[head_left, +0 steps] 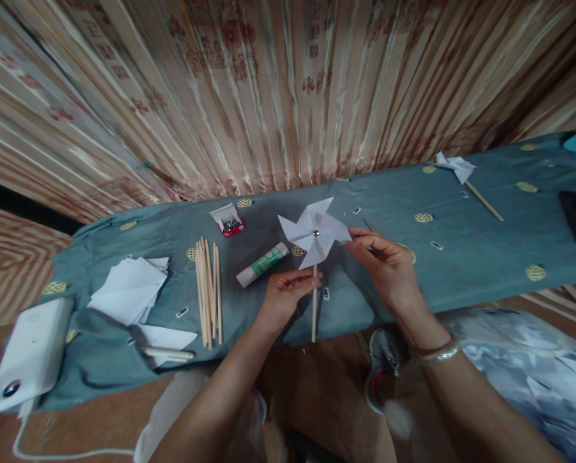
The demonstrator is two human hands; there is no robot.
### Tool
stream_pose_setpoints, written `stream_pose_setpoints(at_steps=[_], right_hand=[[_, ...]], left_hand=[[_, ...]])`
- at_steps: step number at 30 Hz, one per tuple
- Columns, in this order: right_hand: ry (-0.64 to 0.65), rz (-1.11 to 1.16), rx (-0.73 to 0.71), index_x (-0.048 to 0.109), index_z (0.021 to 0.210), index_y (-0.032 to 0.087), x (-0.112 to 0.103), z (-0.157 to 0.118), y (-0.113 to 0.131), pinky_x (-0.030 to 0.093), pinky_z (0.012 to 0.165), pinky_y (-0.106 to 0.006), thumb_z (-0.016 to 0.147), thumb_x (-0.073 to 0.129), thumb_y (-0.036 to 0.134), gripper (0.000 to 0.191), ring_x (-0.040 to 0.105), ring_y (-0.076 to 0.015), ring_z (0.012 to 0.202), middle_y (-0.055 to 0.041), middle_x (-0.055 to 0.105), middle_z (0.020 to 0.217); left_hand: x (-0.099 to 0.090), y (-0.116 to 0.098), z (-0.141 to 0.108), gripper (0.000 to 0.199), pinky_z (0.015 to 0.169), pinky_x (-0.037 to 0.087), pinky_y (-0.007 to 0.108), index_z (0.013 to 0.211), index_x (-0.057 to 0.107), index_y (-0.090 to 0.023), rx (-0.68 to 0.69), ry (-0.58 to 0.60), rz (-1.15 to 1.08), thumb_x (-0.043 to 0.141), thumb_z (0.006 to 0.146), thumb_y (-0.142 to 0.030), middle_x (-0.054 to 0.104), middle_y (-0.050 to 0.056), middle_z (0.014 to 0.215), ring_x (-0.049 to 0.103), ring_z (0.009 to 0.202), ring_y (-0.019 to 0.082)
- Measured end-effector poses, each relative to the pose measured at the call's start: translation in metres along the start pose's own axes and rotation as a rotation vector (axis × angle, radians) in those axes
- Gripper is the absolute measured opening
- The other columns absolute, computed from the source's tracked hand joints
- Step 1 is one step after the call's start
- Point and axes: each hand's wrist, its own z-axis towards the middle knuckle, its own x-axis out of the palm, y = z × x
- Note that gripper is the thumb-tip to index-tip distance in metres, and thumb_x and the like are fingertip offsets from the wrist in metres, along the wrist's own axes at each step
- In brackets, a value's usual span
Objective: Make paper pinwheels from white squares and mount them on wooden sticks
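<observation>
A white paper pinwheel (311, 226) with a shiny metal pin at its centre is held up over the table. My left hand (288, 292) pinches its wooden stick (314, 315) just below the paper blades. With thumb and fingertips, my right hand (384, 260) grips the tip of the pinwheel's right blade. A green and white glue stick (262, 264) lies just left of the pinwheel. Behind it, a small red box (228, 222) stands with its lid up and dark metal pins inside.
Several wooden sticks (209, 296) lie left of my left hand, beside a stack of white paper (128, 289). Another paper pinwheel (456, 168) rests at the back right. A white device (31, 350) with a cable sits at the left end. Curtains (288, 96) hang behind the table.
</observation>
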Motion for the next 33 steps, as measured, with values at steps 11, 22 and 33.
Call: stream_pose_setpoints(at_steps=[11,22,33], right_hand=[[0.081,0.042,0.047,0.072,0.064,0.024,0.006,-0.012,-0.005,0.049,0.082,-0.031,0.071,0.076,0.031,0.011,0.065,-0.0187,0.092,-0.0021,0.071,0.097],[0.152,0.026,0.102,0.07,0.063,0.022,0.019,-0.024,0.005,0.049,0.076,-0.029,0.07,0.075,0.03,0.012,0.063,-0.0164,0.084,-0.0019,0.069,0.092],[0.222,-0.005,0.051,0.063,0.058,0.022,0.03,-0.027,0.013,0.046,0.068,-0.028,0.073,0.072,0.037,0.023,0.055,-0.0136,0.067,0.0009,0.061,0.071]], left_hand=[[-0.001,0.006,0.004,0.022,0.067,0.049,0.025,0.074,0.079,-0.019,0.024,-0.029,0.013,0.083,0.056,-0.031,0.075,0.004,0.072,0.063,0.066,0.014],[-0.002,0.002,0.001,0.023,0.07,0.05,0.027,0.075,0.079,-0.017,0.046,-0.033,0.037,0.081,0.057,-0.031,0.074,0.004,0.071,0.064,0.068,0.016],[0.0,0.003,0.002,0.024,0.07,0.049,0.028,0.075,0.078,-0.016,0.068,-0.015,0.02,0.083,0.057,-0.031,0.072,0.003,0.069,0.061,0.065,0.015]])
